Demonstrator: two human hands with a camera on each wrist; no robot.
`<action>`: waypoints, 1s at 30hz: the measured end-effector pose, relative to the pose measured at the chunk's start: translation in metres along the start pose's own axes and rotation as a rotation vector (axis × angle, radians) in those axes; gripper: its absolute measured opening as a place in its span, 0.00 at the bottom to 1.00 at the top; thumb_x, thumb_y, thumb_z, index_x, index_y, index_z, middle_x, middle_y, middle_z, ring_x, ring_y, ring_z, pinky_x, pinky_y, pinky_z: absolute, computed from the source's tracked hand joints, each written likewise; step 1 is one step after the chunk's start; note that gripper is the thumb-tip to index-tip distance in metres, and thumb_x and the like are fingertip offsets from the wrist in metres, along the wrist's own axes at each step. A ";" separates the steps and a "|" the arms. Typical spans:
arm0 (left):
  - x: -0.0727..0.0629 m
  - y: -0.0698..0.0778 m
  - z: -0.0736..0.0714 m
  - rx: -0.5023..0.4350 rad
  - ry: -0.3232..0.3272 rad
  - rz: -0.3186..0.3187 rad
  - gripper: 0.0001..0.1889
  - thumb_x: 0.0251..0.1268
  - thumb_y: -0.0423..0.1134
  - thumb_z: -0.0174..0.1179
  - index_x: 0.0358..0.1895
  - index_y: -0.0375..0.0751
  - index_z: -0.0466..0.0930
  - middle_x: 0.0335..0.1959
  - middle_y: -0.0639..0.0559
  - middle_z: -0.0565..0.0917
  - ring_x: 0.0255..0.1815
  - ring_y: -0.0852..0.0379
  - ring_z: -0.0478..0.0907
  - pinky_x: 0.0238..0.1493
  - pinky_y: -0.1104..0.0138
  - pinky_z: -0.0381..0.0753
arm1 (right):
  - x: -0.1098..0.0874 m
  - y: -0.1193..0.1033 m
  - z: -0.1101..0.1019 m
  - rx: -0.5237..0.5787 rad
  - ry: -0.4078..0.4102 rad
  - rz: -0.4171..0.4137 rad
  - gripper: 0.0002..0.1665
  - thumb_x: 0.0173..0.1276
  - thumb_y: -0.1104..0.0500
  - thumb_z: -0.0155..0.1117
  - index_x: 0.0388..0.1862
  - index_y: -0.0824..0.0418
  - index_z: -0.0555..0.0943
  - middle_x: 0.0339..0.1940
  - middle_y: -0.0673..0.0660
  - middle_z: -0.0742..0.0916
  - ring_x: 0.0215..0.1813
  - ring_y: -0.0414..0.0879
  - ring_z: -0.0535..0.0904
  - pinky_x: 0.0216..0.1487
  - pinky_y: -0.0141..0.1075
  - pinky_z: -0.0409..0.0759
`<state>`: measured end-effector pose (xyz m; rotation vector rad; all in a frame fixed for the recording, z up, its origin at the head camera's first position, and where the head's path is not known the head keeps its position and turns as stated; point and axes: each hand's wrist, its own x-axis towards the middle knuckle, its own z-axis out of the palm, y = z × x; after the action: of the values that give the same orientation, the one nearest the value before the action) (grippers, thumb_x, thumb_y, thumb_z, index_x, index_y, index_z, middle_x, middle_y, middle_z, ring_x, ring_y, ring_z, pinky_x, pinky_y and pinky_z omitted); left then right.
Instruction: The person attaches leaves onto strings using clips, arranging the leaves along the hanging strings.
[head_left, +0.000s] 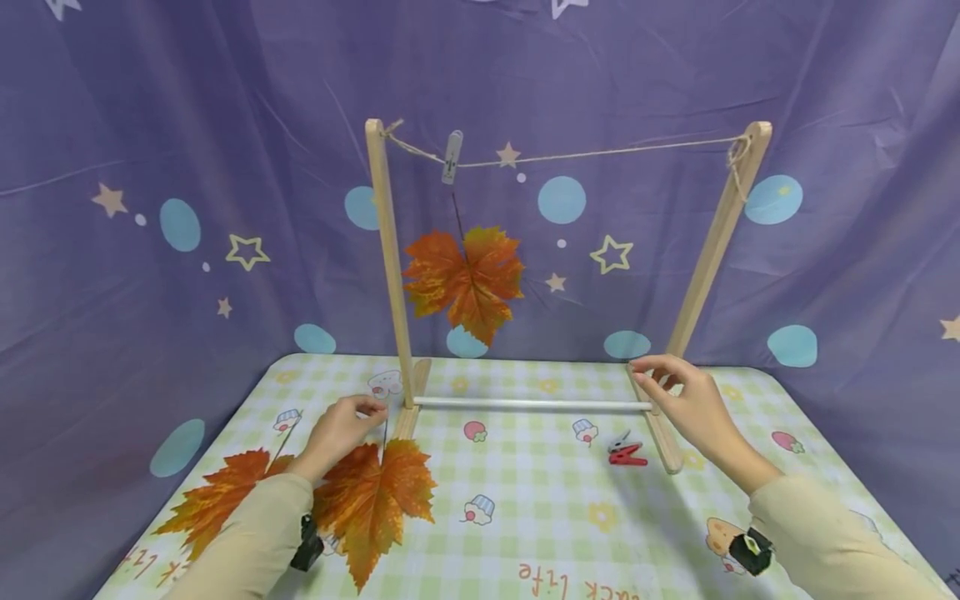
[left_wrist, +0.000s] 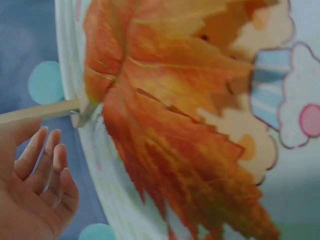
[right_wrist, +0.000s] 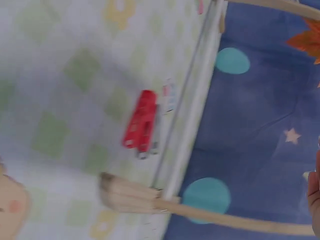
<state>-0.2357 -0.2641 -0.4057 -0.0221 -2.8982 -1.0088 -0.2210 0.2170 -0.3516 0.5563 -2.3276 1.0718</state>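
Observation:
My left hand (head_left: 347,433) pinches the stem of an orange maple leaf (head_left: 378,500) between thumb and fingertips, with the blade hanging below. In the left wrist view, that leaf (left_wrist: 165,130) fills the middle, casting a shadow on the cloth. Another maple leaf (head_left: 217,496) lies left of my forearm. My right hand (head_left: 686,400) is raised beside the frame's right post, fingers loosely bent and holding nothing. Below it, a red clothespin (head_left: 628,454) and a grey clothespin (head_left: 620,442) lie together on the table. A third maple leaf (head_left: 468,279) hangs from a grey clothespin (head_left: 452,157) on the string.
A wooden frame stands at the back, its left post (head_left: 392,267) and right post (head_left: 712,250) joined by a white rod (head_left: 532,405). Twine (head_left: 600,154) runs between the post tops. Checkered cloth (head_left: 540,525) covers the table, and a purple curtain (head_left: 247,167) hangs behind.

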 end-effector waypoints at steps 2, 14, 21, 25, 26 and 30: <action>0.002 -0.004 0.004 0.009 -0.009 -0.019 0.14 0.70 0.42 0.61 0.50 0.36 0.85 0.48 0.41 0.85 0.43 0.45 0.82 0.43 0.51 0.79 | -0.006 0.008 0.001 -0.004 0.009 0.011 0.10 0.70 0.64 0.66 0.48 0.63 0.86 0.38 0.54 0.87 0.35 0.36 0.75 0.39 0.23 0.73; 0.007 -0.012 0.013 0.040 -0.094 -0.098 0.22 0.65 0.45 0.65 0.51 0.29 0.80 0.41 0.41 0.84 0.41 0.45 0.81 0.48 0.50 0.78 | -0.035 0.049 0.017 -0.036 -0.065 0.146 0.09 0.69 0.61 0.68 0.46 0.61 0.86 0.37 0.53 0.88 0.34 0.37 0.76 0.35 0.29 0.74; 0.007 -0.017 0.011 0.079 -0.109 -0.109 0.18 0.61 0.42 0.67 0.44 0.29 0.84 0.40 0.40 0.85 0.42 0.43 0.81 0.47 0.50 0.79 | -0.045 0.067 0.030 0.010 -0.195 0.286 0.11 0.69 0.59 0.68 0.48 0.62 0.85 0.35 0.52 0.86 0.31 0.43 0.76 0.30 0.34 0.76; 0.007 -0.016 0.012 0.087 -0.117 -0.115 0.16 0.60 0.43 0.68 0.40 0.30 0.85 0.36 0.44 0.85 0.38 0.46 0.81 0.45 0.51 0.80 | -0.050 0.073 0.034 0.048 -0.237 0.326 0.12 0.66 0.62 0.70 0.47 0.64 0.85 0.37 0.55 0.86 0.34 0.44 0.78 0.26 0.34 0.77; 0.007 -0.015 0.012 0.089 -0.116 -0.115 0.16 0.60 0.43 0.69 0.39 0.30 0.85 0.35 0.45 0.85 0.37 0.48 0.81 0.44 0.52 0.80 | -0.051 0.074 0.034 0.065 -0.245 0.337 0.12 0.65 0.63 0.70 0.47 0.64 0.85 0.38 0.57 0.86 0.34 0.44 0.79 0.24 0.35 0.76; 0.009 -0.013 0.013 0.087 -0.108 -0.098 0.13 0.60 0.42 0.68 0.35 0.32 0.87 0.31 0.49 0.86 0.32 0.52 0.80 0.40 0.55 0.80 | -0.053 0.078 0.032 0.079 -0.275 0.320 0.11 0.64 0.66 0.70 0.46 0.65 0.85 0.43 0.61 0.85 0.35 0.44 0.79 0.26 0.34 0.77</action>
<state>-0.2464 -0.2668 -0.4231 0.0731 -3.0659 -0.9220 -0.2318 0.2467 -0.4460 0.3875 -2.6898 1.3067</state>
